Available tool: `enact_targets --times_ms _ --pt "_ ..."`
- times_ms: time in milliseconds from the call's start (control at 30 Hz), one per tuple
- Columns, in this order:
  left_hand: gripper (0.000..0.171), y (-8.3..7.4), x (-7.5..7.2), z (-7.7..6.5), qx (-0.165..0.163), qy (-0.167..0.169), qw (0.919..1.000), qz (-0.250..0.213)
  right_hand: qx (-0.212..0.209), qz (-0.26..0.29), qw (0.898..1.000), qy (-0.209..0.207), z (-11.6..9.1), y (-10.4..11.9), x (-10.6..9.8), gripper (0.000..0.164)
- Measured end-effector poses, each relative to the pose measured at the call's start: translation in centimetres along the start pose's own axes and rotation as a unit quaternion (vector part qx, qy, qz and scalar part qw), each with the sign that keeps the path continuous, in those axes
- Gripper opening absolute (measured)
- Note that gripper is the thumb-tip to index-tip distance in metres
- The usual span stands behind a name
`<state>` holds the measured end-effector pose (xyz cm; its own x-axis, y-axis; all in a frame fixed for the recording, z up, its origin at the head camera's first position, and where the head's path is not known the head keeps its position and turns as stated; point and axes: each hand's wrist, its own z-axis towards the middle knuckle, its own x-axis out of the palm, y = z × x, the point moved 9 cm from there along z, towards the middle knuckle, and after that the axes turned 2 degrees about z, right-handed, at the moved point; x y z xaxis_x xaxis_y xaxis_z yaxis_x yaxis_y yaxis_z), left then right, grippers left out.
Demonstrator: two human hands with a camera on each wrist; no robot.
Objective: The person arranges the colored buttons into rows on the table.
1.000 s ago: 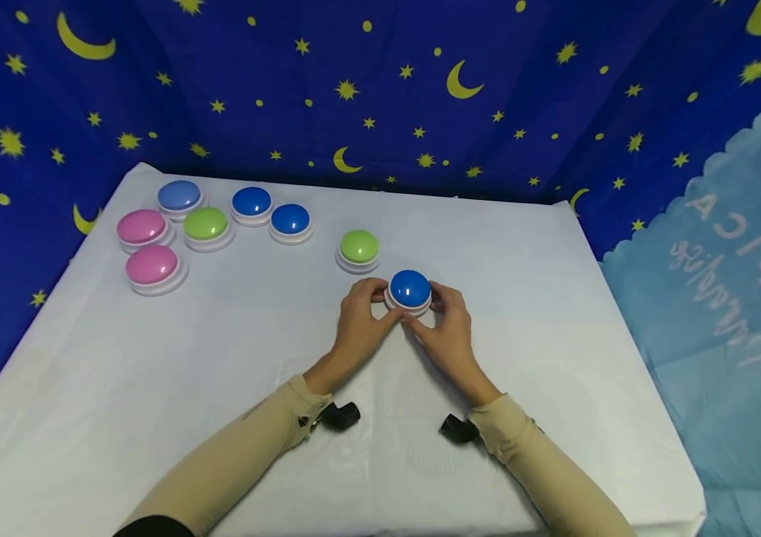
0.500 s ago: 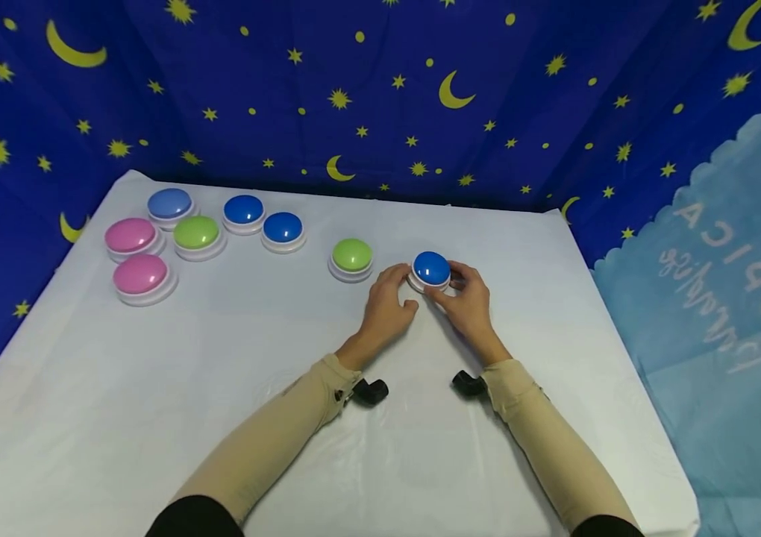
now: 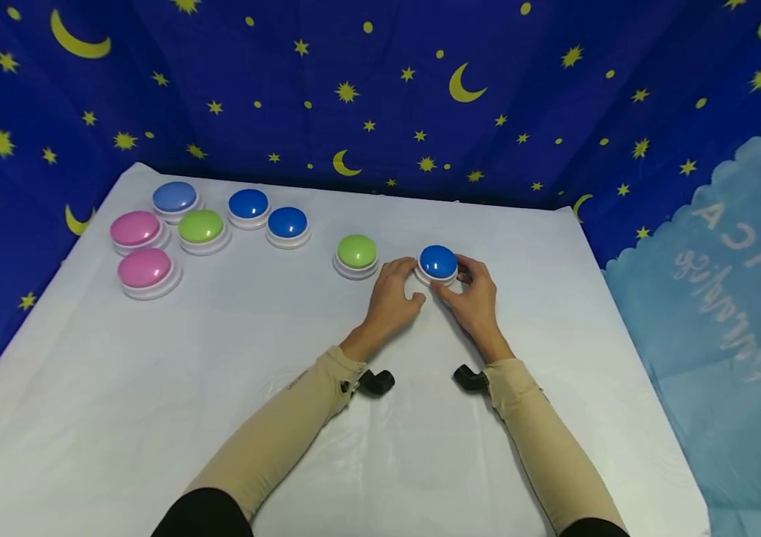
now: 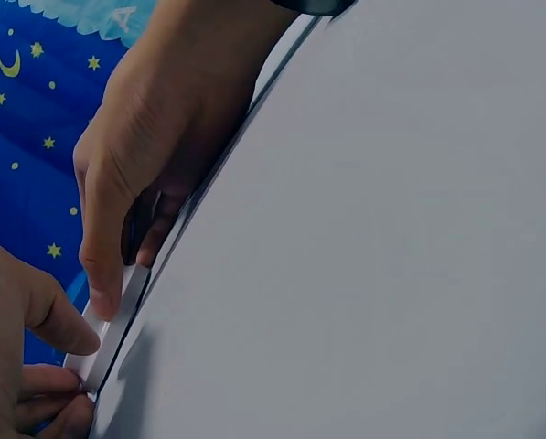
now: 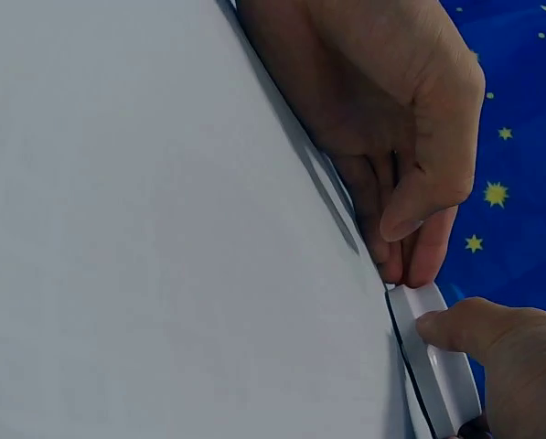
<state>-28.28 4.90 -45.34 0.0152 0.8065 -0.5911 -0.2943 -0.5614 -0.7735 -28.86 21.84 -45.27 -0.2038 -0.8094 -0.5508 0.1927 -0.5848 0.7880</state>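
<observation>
A blue push button [image 3: 438,262] with a domed top and white round base sits on the white table, right of centre. My right hand [image 3: 474,300] pinches its base, thumb at the front and fingers round the right side; the right wrist view shows the thumb [image 5: 448,329] on the white rim. At the button's left side, my left hand [image 3: 390,302] touches the base with its fingertips, its thumb standing apart. A green push button [image 3: 356,252] lies just left of the left hand.
At the back left stand two more blue buttons [image 3: 288,222], a paler blue one [image 3: 175,197], a green one [image 3: 201,226] and two pink ones [image 3: 144,268]. A blue star-and-moon curtain [image 3: 394,97] hangs behind the table [image 3: 286,418]; a light blue cloth [image 3: 736,335] hangs at right.
Both hands have moved right and slightly back with the blue button, which now stands farther from the green one. The left thumb has come off its base.
</observation>
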Motion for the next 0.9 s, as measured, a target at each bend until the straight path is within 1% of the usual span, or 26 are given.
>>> enact_targets --times_ms 133,267,333,400,500,633,733,833,900 --pt "0.060 0.0 -0.3 -0.1 -0.007 -0.006 0.9999 -0.005 -0.010 -0.002 1.000 0.008 0.1 0.1 0.1 0.070" --pt "0.057 -0.1 -0.4 -0.2 -0.002 -0.010 0.9999 -0.011 -0.012 -0.008 1.000 0.005 0.0 0.1 -0.1 0.072" --pt "0.053 -0.1 -0.6 -0.4 0.005 -0.021 0.9996 -0.019 -0.012 -0.017 1.000 0.002 -0.2 0.1 -0.2 0.076" --pt "0.046 -0.3 -0.8 -0.8 0.016 -0.039 0.9986 -0.032 -0.013 -0.028 0.999 -0.007 -0.7 0.2 -0.6 0.081" --pt "0.034 -0.1 -2.1 -2.0 0.036 -0.069 0.9957 -0.051 -0.030 -0.044 0.998 -0.030 -1.6 1.3 -0.7 0.086" --pt "0.019 0.2 -3.9 -4.2 0.065 -0.095 0.9908 -0.071 -0.072 -0.055 0.994 -0.061 -3.3 3.4 -0.7 0.083" --pt "0.011 0.5 -5.3 -5.9 0.082 -0.113 0.9874 -0.075 -0.107 -0.050 0.991 -0.061 -4.9 5.4 -0.1 0.075" --pt "0.005 1.1 -6.8 -7.2 0.090 -0.123 0.9857 -0.070 -0.142 -0.033 0.988 -0.052 -6.5 7.3 0.7 0.060" --pt "0.005 1.6 -8.0 -7.9 0.088 -0.129 0.9853 -0.069 -0.164 -0.022 0.985 -0.044 -7.3 8.4 1.4 0.048"
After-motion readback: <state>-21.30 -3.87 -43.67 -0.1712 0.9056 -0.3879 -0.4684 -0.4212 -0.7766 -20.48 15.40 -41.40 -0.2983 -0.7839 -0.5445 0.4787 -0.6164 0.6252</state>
